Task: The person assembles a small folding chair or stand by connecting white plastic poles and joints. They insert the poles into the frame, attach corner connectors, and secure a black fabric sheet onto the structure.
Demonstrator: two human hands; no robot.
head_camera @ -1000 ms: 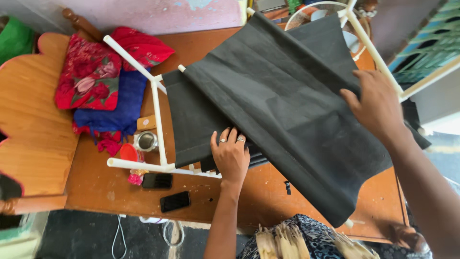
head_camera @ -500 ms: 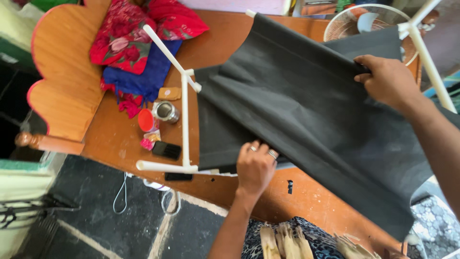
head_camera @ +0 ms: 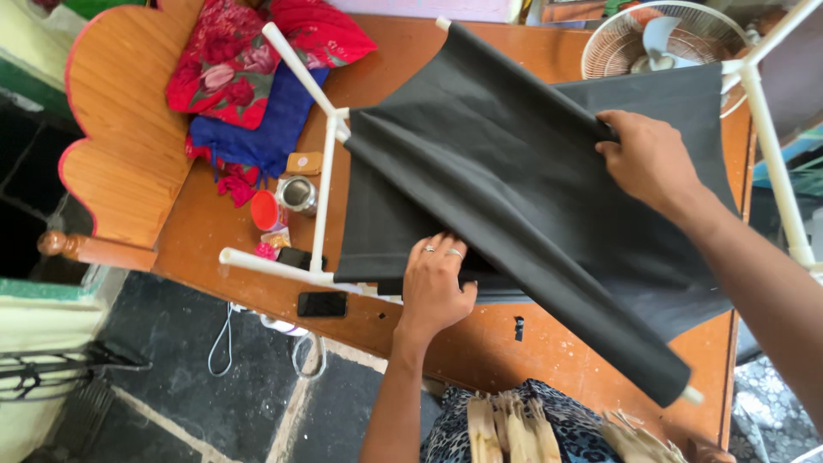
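Change: since half a second ago the left hand [head_camera: 435, 287] sits a little further along the near edge of the dark grey cloth [head_camera: 523, 197], and the right hand [head_camera: 649, 161] stays on its far fold much as before.
Cloth: dark grey fabric spread slantwise over the white pipe frame [head_camera: 324, 184], covering most of the orange-brown table [head_camera: 214, 231]; one long fold runs from the far end down to the near right corner, where a white pipe tip pokes out.
Left hand: fingers together, laid flat and pressing on the cloth's near edge; rings show on two fingers.
Right hand: fingers curled and closed on a fold of the cloth near its far right side.
Beside the frame: a small steel cup [head_camera: 297, 194] and a red lid [head_camera: 265, 210] close together, with a black phone [head_camera: 322, 303] near the table's front edge.
Far left: red floral and blue fabric [head_camera: 249, 86] piled against a scalloped wooden board [head_camera: 124, 129].
Far right: a table fan [head_camera: 656, 43], partly behind the cloth.
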